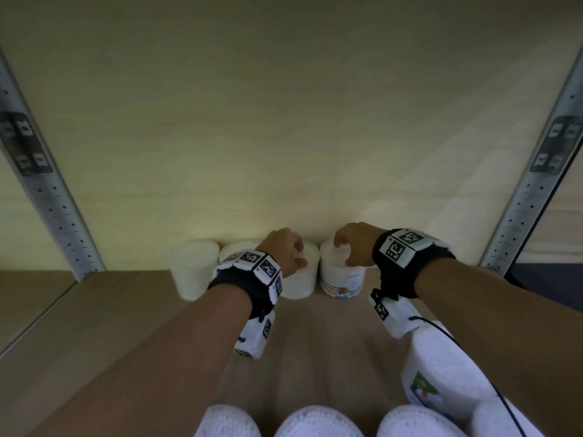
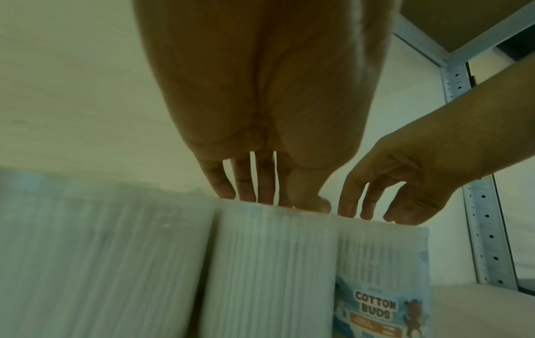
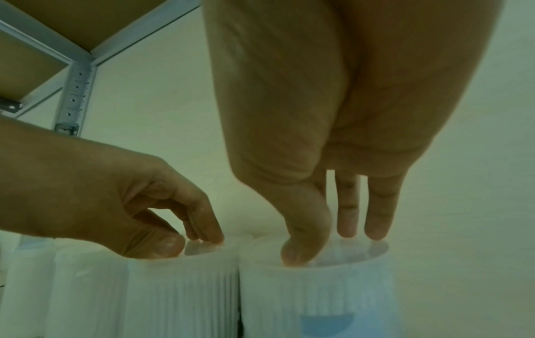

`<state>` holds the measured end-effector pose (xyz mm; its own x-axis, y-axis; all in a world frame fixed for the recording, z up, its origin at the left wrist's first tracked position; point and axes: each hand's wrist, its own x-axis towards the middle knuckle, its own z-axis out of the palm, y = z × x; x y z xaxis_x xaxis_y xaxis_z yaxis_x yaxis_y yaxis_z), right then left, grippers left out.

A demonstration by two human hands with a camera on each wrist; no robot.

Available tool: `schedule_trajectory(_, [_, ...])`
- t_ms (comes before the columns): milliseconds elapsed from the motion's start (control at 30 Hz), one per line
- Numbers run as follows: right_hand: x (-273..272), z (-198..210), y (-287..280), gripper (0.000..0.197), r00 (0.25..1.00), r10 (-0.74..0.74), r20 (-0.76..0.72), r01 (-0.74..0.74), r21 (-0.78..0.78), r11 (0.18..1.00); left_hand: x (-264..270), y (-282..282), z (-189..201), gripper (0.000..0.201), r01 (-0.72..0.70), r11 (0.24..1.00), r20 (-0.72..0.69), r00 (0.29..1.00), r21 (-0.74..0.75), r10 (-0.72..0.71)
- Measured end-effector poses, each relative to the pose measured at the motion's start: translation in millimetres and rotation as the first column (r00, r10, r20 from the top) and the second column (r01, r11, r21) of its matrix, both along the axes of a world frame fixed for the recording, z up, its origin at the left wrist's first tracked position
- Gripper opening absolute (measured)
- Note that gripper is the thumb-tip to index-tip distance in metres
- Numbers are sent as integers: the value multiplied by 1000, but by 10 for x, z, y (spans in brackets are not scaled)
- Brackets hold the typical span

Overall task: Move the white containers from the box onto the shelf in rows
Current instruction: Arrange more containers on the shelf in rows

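Four white ribbed containers stand in a row against the back wall of the wooden shelf (image 1: pixel 126 310). My left hand (image 1: pixel 299 254) (image 2: pixel 278 201) is over the third container (image 1: pixel 299 282) (image 2: pixel 272 263), bent fingertips and thumb resting on its lid. My right hand (image 1: pixel 344 252) (image 3: pixel 327 245) is over the fourth container (image 1: pixel 342 279) (image 3: pixel 315 292), which carries a "COTTON BUDS" label (image 2: pixel 376 306); thumb and fairly straight fingers touch its lid. Both containers stand upright, side by side and touching. The two containers further left (image 1: pixel 194 269) (image 1: pixel 235 249) stand alone.
Several more white containers (image 1: pixel 315 421) fill the near bottom edge, one lying on its side (image 1: pixel 441 367) at the right. Perforated metal posts (image 1: pixel 53 197) (image 1: pixel 530 197) flank the shelf. Bare board lies right of the row and in front of it.
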<state>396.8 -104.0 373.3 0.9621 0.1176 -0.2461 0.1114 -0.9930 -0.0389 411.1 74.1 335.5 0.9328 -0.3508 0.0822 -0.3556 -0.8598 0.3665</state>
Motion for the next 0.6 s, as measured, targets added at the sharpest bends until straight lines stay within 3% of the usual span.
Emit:
schedule_trajectory(200, [-3,40,12,47,1000,23,-13,-23,18,1000,7,-6,-14,40,-7,1000,-8,1000,-16,7])
schedule_trajectory(400, [61,43,52,38,998,-60,33,61,-15,998,6,-4,-11,40,19,1000,-4,1000,10,-19])
schedule_trajectory(600, [101,-75,54,50,997,-62,53,65,-58,996,-4,-9,-12,38,14,1000,0,1000,20,-14])
